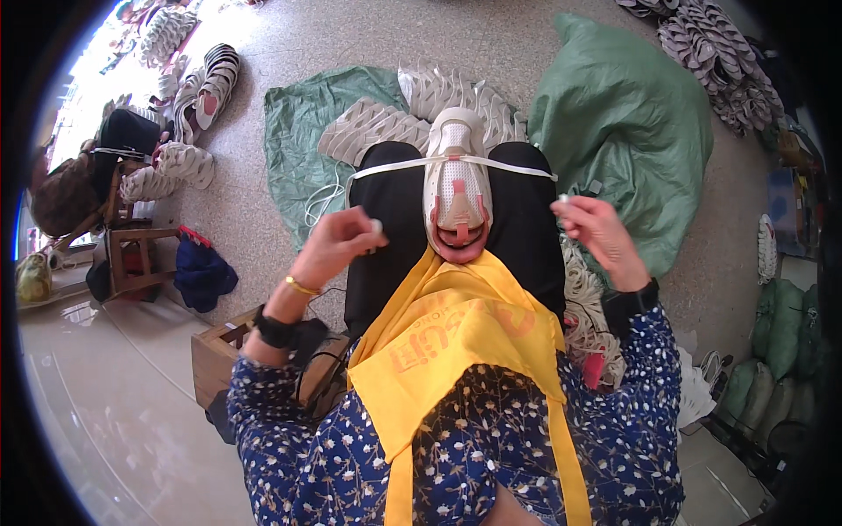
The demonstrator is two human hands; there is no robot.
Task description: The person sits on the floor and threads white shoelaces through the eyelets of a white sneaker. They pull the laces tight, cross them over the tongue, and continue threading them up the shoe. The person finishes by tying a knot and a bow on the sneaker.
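A white and beige shoe with pink trim lies lengthwise between my thighs, its opening toward me and its toe pointing away. Through its front part runs a flat white shoelace, spread sideways across both black-clad knees. My left hand is closed in a pinch beside the left knee, near that side of the lace. At the right knee my right hand also pinches, close to the lace's other side. Something small and white shows at the fingertips of each hand; whether it is lace or a finger covering, I cannot tell.
Rows of nested white shoes lie on a green sheet beyond my knees. A bulging green sack stands to the right. Bundled white laces hang beside my right thigh. At my left is a wooden box.
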